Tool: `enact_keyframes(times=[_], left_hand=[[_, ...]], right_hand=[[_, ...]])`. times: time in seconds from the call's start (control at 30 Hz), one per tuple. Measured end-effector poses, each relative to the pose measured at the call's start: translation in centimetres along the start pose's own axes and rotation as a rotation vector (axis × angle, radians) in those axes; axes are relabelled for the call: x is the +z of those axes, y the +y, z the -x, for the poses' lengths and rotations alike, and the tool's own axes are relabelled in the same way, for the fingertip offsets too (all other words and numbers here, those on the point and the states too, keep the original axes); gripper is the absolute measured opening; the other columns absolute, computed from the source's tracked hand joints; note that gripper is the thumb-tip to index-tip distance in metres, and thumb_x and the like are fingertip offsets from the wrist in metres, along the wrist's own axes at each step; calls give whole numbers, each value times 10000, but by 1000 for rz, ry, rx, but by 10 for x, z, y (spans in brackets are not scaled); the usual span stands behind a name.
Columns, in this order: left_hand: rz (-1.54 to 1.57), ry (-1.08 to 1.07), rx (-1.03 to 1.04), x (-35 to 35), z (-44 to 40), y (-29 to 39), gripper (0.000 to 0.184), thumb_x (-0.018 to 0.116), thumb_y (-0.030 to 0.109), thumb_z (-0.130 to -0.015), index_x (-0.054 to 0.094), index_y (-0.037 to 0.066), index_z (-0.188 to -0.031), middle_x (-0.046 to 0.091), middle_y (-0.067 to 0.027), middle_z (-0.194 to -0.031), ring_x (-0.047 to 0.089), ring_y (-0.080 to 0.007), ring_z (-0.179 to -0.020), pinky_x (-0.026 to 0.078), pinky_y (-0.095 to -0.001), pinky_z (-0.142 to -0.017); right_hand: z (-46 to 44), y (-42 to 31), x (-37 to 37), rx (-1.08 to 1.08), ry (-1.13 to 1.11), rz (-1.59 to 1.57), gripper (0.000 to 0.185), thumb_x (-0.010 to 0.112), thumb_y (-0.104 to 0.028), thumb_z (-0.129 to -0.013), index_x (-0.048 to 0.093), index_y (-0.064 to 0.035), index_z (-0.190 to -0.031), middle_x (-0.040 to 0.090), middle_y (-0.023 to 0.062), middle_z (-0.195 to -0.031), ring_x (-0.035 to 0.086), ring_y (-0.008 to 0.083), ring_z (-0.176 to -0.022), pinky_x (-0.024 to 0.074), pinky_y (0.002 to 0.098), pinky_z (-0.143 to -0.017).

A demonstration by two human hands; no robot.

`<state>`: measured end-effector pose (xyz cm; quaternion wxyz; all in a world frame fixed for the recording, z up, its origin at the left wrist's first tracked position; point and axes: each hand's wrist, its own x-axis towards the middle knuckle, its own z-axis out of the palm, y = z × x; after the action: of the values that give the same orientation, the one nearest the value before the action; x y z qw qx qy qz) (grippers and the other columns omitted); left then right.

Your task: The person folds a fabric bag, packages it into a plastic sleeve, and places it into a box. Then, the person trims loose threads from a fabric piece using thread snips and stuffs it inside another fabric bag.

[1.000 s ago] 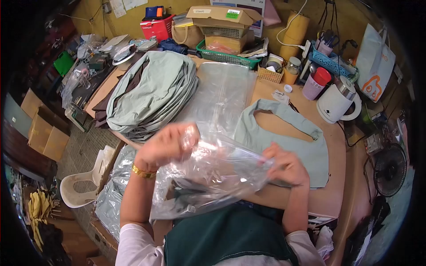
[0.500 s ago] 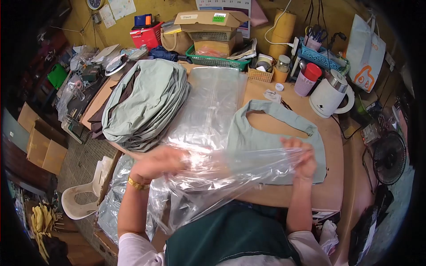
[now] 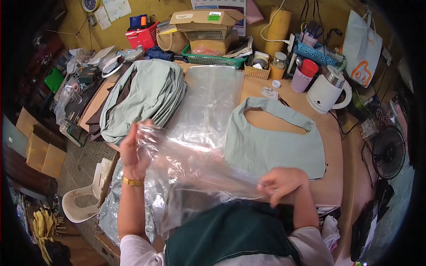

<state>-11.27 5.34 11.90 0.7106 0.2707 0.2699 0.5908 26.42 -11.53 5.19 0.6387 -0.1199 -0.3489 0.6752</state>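
Note:
A clear plastic bag stretches between my two hands, its middle smeared by motion. Its upper left end is gripped by my left hand, which is raised near the pile of fabric. My right hand, lower and close to my body, pinches the opposite end. Just beyond the right hand a pale green cloth bag lies flat, its handle loop pointing away from me. A stack of flat clear plastic bags rests on the table ahead. To its left is a heap of pale green cloth bags.
A white electric kettle, a pink cup and small baskets stand at the back right. Boxes sit in a green basket at the back. A black fan is at the right, a white plastic chair at lower left.
My left hand has risen and moved left, while my right hand has come down and slightly left. The plastic bag now slants down from left to right.

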Motion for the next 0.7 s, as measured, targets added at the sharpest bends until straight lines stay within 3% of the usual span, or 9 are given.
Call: enact_keyframes(times=[0.1,0.17,0.23,0.33,0.43,0.57,0.6,0.67,0.7], left_hand=[[140,-466,-191,-36,-15,2,411,570,379,-940,612,7,-1107,622,-38,-889,576,-155,-670,464,-278,-558],[-473,-645,-235,-27,0,1,313,608,294,-930,621,17,-1072,627,-24,-878,562,-129,-656,434,-269,-522],[-1319,-1095,-339,-12,0,-5,229,628,193,-919,623,16,-1064,639,-27,-881,571,-114,-669,459,-261,-544],[-677,-494,-108,-31,-12,-15,176,602,159,-927,621,13,-1024,646,-46,-879,582,-113,-701,493,-240,-627],[0,-380,-284,-26,-16,-7,157,577,162,-942,619,16,-983,637,-54,-829,583,-125,-717,480,-261,-606],[-1255,-1082,-477,16,6,1,161,684,161,-886,654,7,-923,623,-19,-796,543,-80,-683,437,-231,-622],[-1188,-917,-455,-12,-6,-9,142,675,150,-890,660,10,-909,624,-9,-799,545,-79,-691,444,-236,-645],[-549,-545,-383,-22,-15,-11,122,663,131,-893,660,11,-911,626,4,-808,546,-78,-717,458,-247,-698],[12,-314,-312,-4,-11,-5,120,660,122,-892,655,7,-928,626,7,-815,545,-78,-733,464,-253,-727]], right_hand=[[-10,8,7,-72,34,686,284,652,-382,-895,621,-113,-808,610,26,-790,578,176,-716,466,320,-630],[-10,3,2,-88,41,917,297,642,-408,-901,615,-129,-801,594,6,-768,564,167,-694,459,320,-624],[-8,-5,-10,-112,137,-227,178,655,-290,-896,637,-118,-855,605,11,-765,574,147,-726,466,330,-652],[-16,-8,24,696,-453,1171,188,643,-238,-902,659,-51,-920,649,44,-797,613,166,-784,481,322,-708],[-8,8,15,731,-189,979,210,670,-230,-881,647,-27,-931,644,34,-791,606,142,-770,476,302,-705],[-5,3,-17,-362,551,-16,102,661,-75,-819,684,-7,-892,684,77,-845,615,119,-759,492,287,-703],[-8,-3,-9,-361,551,-16,102,661,-75,-819,684,-7,-892,684,77,-845,615,119,-759,492,287,-703],[-13,-13,13,704,-361,1083,109,612,-90,-872,666,0,-841,680,108,-838,624,147,-762,506,314,-690],[-8,-10,9,707,-363,1080,109,612,-90,-872,666,0,-841,680,108,-838,624,147,-762,506,314,-690]])
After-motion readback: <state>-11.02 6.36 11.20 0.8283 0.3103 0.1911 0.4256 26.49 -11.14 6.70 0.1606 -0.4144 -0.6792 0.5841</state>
